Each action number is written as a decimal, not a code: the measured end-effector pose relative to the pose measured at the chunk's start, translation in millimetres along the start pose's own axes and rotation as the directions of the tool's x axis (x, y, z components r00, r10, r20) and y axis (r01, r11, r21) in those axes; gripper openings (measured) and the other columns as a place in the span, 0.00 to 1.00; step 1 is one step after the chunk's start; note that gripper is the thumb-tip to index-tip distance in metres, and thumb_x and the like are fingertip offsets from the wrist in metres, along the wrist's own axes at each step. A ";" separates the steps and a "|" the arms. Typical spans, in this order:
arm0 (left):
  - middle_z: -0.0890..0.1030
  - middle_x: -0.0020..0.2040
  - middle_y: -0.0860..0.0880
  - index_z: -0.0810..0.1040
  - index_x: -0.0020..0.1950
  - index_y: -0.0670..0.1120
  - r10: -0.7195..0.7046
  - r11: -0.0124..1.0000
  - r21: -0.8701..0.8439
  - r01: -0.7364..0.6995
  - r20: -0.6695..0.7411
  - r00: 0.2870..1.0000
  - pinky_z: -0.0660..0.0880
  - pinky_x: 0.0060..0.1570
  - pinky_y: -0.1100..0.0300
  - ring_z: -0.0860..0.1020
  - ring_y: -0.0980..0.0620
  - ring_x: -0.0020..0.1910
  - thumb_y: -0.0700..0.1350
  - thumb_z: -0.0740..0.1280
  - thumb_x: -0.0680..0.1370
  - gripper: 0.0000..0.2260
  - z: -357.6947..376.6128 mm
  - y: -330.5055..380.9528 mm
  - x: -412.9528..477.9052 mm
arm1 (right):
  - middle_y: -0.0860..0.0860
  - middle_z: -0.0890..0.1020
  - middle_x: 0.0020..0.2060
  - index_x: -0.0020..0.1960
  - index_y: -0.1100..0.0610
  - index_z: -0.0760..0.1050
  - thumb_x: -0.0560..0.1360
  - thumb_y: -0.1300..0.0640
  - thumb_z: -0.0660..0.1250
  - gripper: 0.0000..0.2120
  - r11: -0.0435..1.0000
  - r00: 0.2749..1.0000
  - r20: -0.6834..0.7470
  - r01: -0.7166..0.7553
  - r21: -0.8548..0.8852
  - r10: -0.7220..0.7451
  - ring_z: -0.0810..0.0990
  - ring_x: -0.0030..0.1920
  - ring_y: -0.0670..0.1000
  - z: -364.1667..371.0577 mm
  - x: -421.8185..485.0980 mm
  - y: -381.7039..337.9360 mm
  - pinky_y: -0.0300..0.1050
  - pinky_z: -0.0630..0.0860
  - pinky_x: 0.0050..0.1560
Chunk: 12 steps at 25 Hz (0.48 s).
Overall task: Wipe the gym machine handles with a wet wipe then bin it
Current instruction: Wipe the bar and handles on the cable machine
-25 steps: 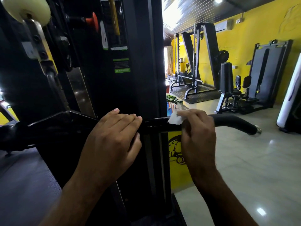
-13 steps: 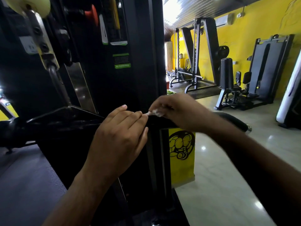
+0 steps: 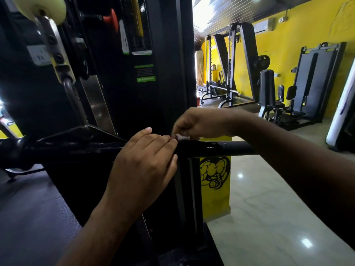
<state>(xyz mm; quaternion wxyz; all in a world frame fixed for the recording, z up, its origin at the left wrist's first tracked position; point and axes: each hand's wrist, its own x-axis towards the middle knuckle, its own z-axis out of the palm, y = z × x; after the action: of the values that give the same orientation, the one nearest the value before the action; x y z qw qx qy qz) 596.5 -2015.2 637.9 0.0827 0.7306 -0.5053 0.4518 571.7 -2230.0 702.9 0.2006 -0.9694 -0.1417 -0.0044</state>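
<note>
A black horizontal handle bar (image 3: pixel 226 148) of the gym machine runs across the middle of the head view. My left hand (image 3: pixel 143 167) lies over the bar with fingers straight, fingertips close to the wipe. My right hand (image 3: pixel 199 123) reaches in from the right above the bar and pinches a small crumpled white wet wipe (image 3: pixel 180 137) against the bar's top. Most of the wipe is hidden under my fingers. The bar's right end is hidden behind my right forearm.
The black machine tower (image 3: pixel 169 73) stands right behind the bar, with a yellow panel (image 3: pixel 215 181) below. A pale pulley wheel (image 3: pixel 40 8) hangs at top left. Other gym machines (image 3: pixel 307 89) line the yellow wall at the right, across a glossy tiled floor (image 3: pixel 269 217).
My right hand has slid left along the bar with the wipe, from the right part of the handle to just beside my left fingertips. My left hand has stayed on the bar.
</note>
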 end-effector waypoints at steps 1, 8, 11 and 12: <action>0.83 0.55 0.45 0.82 0.58 0.42 -0.017 1.000 -0.015 0.017 0.009 1.000 0.69 0.67 0.50 0.81 0.48 0.54 0.46 0.66 0.78 0.13 -1.1 0.7 0.4 | 0.56 0.83 0.45 0.49 0.52 0.80 0.80 0.61 0.60 0.10 0.991 0.996 0.063 -0.050 -0.121 0.058 0.81 0.46 0.58 -2.2 -0.9 4.8 0.56 0.79 0.51; 0.83 0.51 0.48 0.82 0.56 0.45 -0.110 0.994 0.002 0.111 0.118 0.987 0.67 0.67 0.49 0.81 0.48 0.51 0.52 0.63 0.77 0.15 -6.5 14.4 14.3 | 0.43 0.81 0.48 0.65 0.54 0.74 0.81 0.59 0.60 0.13 0.992 0.913 -0.402 -0.101 -0.071 0.064 0.78 0.45 0.36 21.7 -44.6 7.2 0.29 0.73 0.44; 0.84 0.53 0.48 0.81 0.59 0.45 -0.111 0.994 -0.004 0.112 0.084 0.990 0.67 0.67 0.45 0.81 0.48 0.52 0.52 0.64 0.78 0.15 -2.8 19.8 15.2 | 0.50 0.81 0.58 0.67 0.54 0.72 0.81 0.57 0.62 0.15 0.998 0.694 -0.719 -0.065 0.008 0.051 0.78 0.52 0.41 67.3 -60.0 -8.7 0.34 0.75 0.53; 0.83 0.53 0.48 0.81 0.60 0.45 -0.114 0.993 -0.005 0.114 0.073 0.991 0.67 0.66 0.46 0.81 0.48 0.53 0.51 0.64 0.78 0.15 -2.5 21.1 14.7 | 0.53 0.79 0.59 0.65 0.55 0.75 0.81 0.58 0.62 0.13 0.995 0.614 -0.789 -0.074 -0.068 -0.008 0.77 0.55 0.46 83.1 -63.1 -13.0 0.38 0.75 0.56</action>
<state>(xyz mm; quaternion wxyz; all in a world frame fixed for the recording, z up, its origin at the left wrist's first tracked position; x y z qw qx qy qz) 579.2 -2033.5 643.2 0.0933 0.7738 -0.4674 0.4171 503.5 -2203.3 627.3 0.1971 -0.8798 -0.0213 -0.4321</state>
